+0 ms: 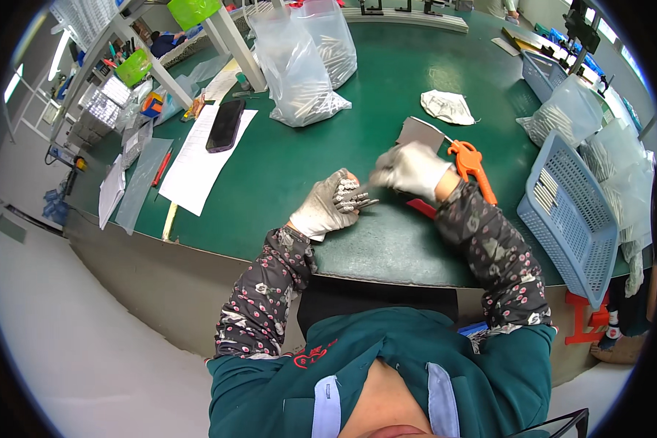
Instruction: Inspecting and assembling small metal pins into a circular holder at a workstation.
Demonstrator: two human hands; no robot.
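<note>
My left hand (318,209), in a white glove with bare fingertips, is closed around a bundle of short metal rods (349,196) above the green table. The rods' ends stick out toward the right. My right hand (410,170), also gloved, hovers to the right of the bundle, apart from it. Motion blurs its fingers, so whether they hold anything is unclear. Just right of that wrist lies an orange air blow gun (471,164). A grey flat piece (416,133) sits behind the right hand, and a red strip (421,208) lies beneath it.
Bags of rods (299,80) stand at the back. A blue basket (577,219) with a few rods is at the right, beside more filled bags (566,109). Paper sheets (190,171) and a phone (225,125) lie at left. A crumpled white cloth (447,107) rests farther back.
</note>
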